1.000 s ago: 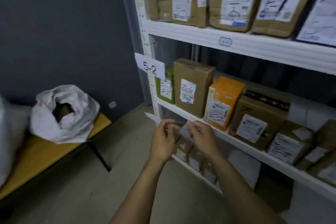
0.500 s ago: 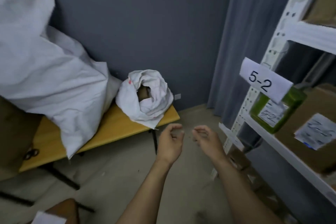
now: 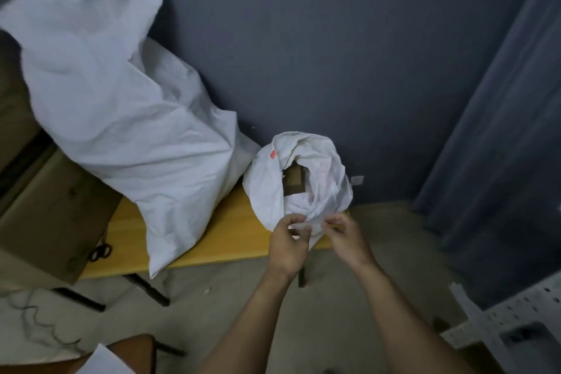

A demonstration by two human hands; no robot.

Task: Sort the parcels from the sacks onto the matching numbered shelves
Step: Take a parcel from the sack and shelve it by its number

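Hands: my left hand and right hand hover side by side, fingers loosely curled, with nothing held that I can see.
Shelf frame: one white upright is low at my right, well apart from the sacks.
Bench: one yellow bench carries both sacks.
Small sack: the small sack has its mouth open toward me, with the rim just beyond my fingertips. I cannot tell if I'm touching it.
Parcel: one brown parcel lies inside, beyond both hands, with its longer visible edge running away from me. I judge my left hand nearer.
Large sack: one full large sack sits behind and to the left, touching the small one.
Count: two sacks and one parcel showing.
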